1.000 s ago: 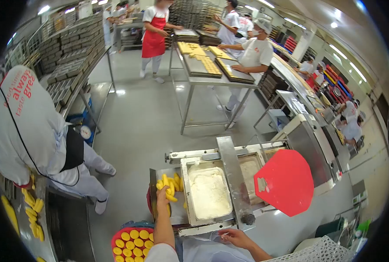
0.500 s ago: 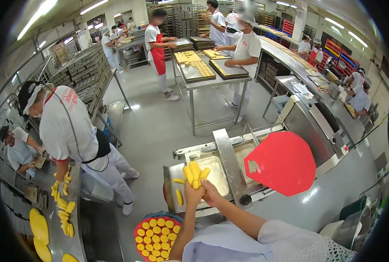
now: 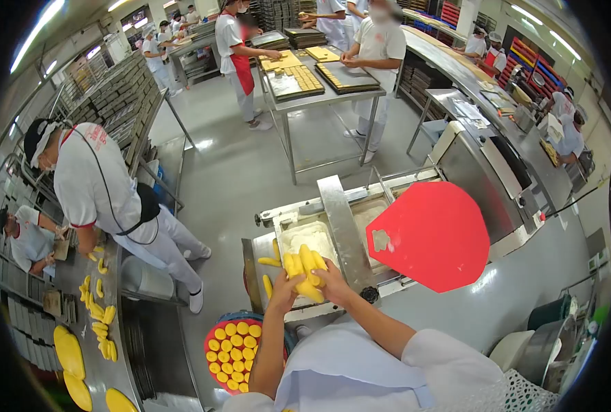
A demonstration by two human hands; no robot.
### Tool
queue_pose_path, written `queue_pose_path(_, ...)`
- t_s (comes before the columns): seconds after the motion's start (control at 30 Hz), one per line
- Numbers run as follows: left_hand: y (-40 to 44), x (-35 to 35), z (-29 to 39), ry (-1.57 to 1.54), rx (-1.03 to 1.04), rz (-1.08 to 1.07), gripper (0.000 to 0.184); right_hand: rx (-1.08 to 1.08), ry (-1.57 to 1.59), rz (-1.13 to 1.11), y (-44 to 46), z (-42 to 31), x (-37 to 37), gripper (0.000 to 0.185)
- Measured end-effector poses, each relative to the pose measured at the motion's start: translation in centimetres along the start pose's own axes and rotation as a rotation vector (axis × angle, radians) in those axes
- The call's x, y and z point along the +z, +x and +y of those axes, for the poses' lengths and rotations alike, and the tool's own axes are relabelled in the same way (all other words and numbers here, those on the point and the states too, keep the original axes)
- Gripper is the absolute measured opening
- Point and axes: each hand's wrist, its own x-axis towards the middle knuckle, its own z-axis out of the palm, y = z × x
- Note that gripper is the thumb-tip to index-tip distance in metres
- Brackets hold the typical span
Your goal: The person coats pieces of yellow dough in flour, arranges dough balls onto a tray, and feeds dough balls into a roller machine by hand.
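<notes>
Several finger-shaped yellow dough rolls (image 3: 304,263) are bunched between my hands. My left hand (image 3: 285,292) closes around the bunch from the left side. From the right, my right hand (image 3: 333,281) grips the same bunch with fingers curled. The rolls are above the near edge of a machine, in front of a tray of pale flour (image 3: 309,237). Beside them, loose yellow dough rolls (image 3: 269,261) lie on the machine's metal left side. Below my left forearm is a round red tray (image 3: 208,348) filled with short yellow dough pieces (image 3: 238,353).
A large red board (image 3: 432,237) lies across the machine's right part, beyond a metal crossbar (image 3: 341,223). To the left, a co-worker (image 3: 99,172) bends over a steel table (image 3: 128,381) with yellow dough. Other people work around a table of trays (image 3: 333,96) ahead.
My hands have drawn closer to my body with the dough rolls, and my right hand now wraps further around their side. The view has tilted down slightly. The left co-worker's hand has moved over the table.
</notes>
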Motion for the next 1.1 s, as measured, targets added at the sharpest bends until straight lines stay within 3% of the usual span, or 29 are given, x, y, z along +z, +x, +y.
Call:
queue_pose_path(0.2,0.4,-2.2,-0.9,-0.175,-0.118,0.259,0.047,-0.082,0.08,0.048,2.3,-0.9,-4.4,0.047)
queue_pose_path(0.27,3.3,-4.3,-1.1,0.393,0.024,0.267,0.052,-0.26,-0.31,0.028,4.8,-0.9,-7.1,0.047)
queue_pose_path(0.37,6.3,-4.5,2.8,1.252,0.117,0.458,0.063,-0.261,-0.391,0.047,3.9,-6.6,-3.8,0.052)
queue_pose_path(0.43,6.4,-2.8,6.1,1.303,0.198,0.53,0.068,-0.39,-0.673,0.13,5.3,-8.8,-3.5,0.057)
queue_pose_path(0.47,6.6,-1.8,8.1,1.239,0.258,0.542,0.07,-0.427,-0.734,0.295,4.7,-9.7,-2.0,0.058)
queue_pose_path(0.5,6.5,-0.7,9.6,1.184,0.284,0.545,0.073,-0.353,-0.611,0.22,4.5,-10.6,-1.0,0.057)
queue_pose_path(0.53,5.1,1.3,11.2,1.186,0.349,0.541,0.084,-0.38,-0.821,0.207,3.3,-12.0,0.4,0.056)
queue_pose_path(0.57,5.1,2.0,11.1,1.178,0.334,0.547,0.084,-0.518,-1.023,0.229,4.0,-11.6,-0.1,0.054)
queue_pose_path(0.63,5.0,0.9,7.6,1.262,0.35,0.492,0.084,-0.738,-1.353,0.244,4.3,-8.6,-1.6,0.051)
queue_pose_path(0.7,6.5,-2.9,-0.3,1.43,0.419,0.367,0.086,-0.908,-1.614,0.248,5.4,-2.8,-4.8,0.048)
queue_pose_path(0.77,6.3,-3.8,-4.4,1.58,0.145,0.154,0.074,-0.484,-1.722,0.031,6.6,1.9,-7.5,0.043)
queue_pose_path(0.83,6.4,-4.4,-6.2,1.557,0.056,0.003,0.064,-0.104,-1.886,-0.213,8.3,3.1,-7.9,0.047)
queue_pose_path(0.87,7.0,-4.9,-6.3,1.506,0.066,-0.044,0.059,-0.161,-1.816,-0.171,9.4,2.5,-7.6,0.046)
queue_pose_path(0.97,7.1,-1.7,0.4,1.241,0.177,0.197,0.047,-0.259,-1.632,-0.062,9.4,-3.4,-3.9,0.043)
queue_pose_path(1.0,7.2,-1.1,2.3,1.285,0.231,0.223,0.056,-0.266,-1.59,-0.023,8.7,-6.0,-1.9,0.042)
queue_pose_path(1.1,6.7,0.5,4.1,1.286,0.35,0.262,0.058,-0.38,-1.611,0.054,7.6,-6.9,-1.3,0.035)
